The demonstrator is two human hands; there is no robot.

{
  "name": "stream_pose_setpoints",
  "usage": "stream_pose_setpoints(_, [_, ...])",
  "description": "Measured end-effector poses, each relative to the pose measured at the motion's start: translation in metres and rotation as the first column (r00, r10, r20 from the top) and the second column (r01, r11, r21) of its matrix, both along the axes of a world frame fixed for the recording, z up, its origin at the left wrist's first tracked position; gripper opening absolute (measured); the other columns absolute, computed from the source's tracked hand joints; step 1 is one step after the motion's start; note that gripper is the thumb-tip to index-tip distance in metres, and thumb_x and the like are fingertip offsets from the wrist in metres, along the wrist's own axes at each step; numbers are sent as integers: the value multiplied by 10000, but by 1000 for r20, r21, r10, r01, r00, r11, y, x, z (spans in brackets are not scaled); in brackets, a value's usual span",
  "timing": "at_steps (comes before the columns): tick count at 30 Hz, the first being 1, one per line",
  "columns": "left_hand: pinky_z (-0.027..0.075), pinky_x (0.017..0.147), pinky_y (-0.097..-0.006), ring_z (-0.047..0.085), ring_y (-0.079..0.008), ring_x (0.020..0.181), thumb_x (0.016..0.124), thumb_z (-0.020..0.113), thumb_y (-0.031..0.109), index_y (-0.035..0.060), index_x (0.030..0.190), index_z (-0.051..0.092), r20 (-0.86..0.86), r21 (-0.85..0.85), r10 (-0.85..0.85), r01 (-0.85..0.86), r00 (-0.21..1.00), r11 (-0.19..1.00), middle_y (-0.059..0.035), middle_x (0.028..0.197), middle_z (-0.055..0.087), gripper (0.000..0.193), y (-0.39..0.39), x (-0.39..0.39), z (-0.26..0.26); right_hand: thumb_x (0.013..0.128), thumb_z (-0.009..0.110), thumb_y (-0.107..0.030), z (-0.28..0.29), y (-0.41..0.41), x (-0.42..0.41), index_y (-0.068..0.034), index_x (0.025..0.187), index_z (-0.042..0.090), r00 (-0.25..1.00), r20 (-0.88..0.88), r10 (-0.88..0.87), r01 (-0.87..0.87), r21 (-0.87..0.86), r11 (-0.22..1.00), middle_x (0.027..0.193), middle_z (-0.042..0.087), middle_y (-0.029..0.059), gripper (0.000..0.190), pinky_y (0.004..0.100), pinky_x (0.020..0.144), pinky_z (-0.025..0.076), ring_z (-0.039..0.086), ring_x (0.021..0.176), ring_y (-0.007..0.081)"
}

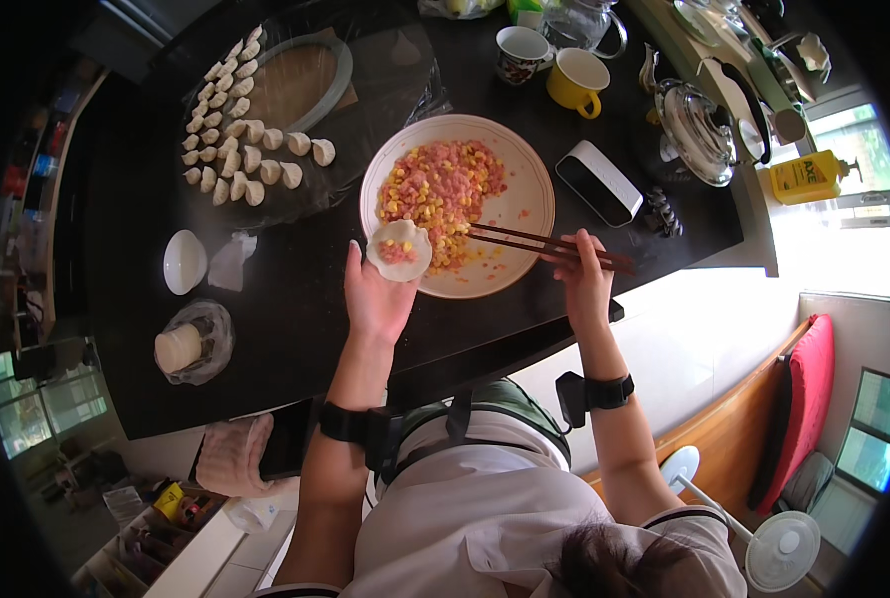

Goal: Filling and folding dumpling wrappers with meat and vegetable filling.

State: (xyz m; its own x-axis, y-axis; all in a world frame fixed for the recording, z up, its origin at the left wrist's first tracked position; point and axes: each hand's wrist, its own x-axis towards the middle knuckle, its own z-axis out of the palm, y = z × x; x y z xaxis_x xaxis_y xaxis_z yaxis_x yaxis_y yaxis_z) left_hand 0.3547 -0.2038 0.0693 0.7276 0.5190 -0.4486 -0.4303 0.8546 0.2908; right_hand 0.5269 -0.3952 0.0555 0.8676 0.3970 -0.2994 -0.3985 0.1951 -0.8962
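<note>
On the fingers of my left hand (376, 299) lies a round dumpling wrapper (415, 270), with a small mound of pink meat and corn filling (396, 253) at its middle. My right hand (588, 280) grips a pair of dark wooden chopsticks (519, 238). Their tips reach into the large white bowl (531, 179) and touch the meat and corn mix (445, 179), heaped towards its left side. My left hand is at the bowl's near left rim, and the wrapper partly overlaps that rim.
Rows of folded dumplings (250, 161) sit on plastic film at the far left. A stack of wrappers (178, 348) in a plastic bag and a small white bowl (184, 261) are nearer. Beyond the large bowl stand a yellow mug (576, 78), a patterned mug (519, 56) and a white-black device (599, 183).
</note>
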Motion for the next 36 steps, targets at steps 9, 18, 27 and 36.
stream_pose_setpoints(9, [280,1034,-423,365,-239,1238,957,231,400,85,1341,317,-7,74,-46,46,999,996,-94,1341,380,504,-10,21,1,906,522,-271,40,-14,1,6,892,560,997,69,-32,30,28,999,756,607,110,280,222,463,451,653,666,223])
stream_pose_setpoints(18, [271,1040,-453,361,-245,1240,960,206,383,96,1351,294,70,16,-80,79,994,997,-104,1340,370,493,-18,32,7,916,510,-209,55,6,-20,18,855,574,960,244,141,-130,-59,990,803,633,119,243,226,478,457,633,679,174])
stream_pose_setpoints(27, [210,1072,-466,312,-256,1277,964,186,376,89,1358,282,101,-42,-41,45,994,998,-112,1363,337,497,-16,32,6,914,514,-208,75,-6,-23,21,854,566,928,356,110,-82,-94,992,779,626,121,242,228,508,460,604,602,166])
stream_pose_setpoints(36, [184,1086,-461,281,-259,1297,968,175,373,84,1367,262,171,-21,-48,53,984,998,-115,1387,302,500,-16,31,5,926,480,-221,79,-1,-26,13,861,549,900,397,181,-134,-144,980,741,620,132,252,239,478,446,622,610,190])
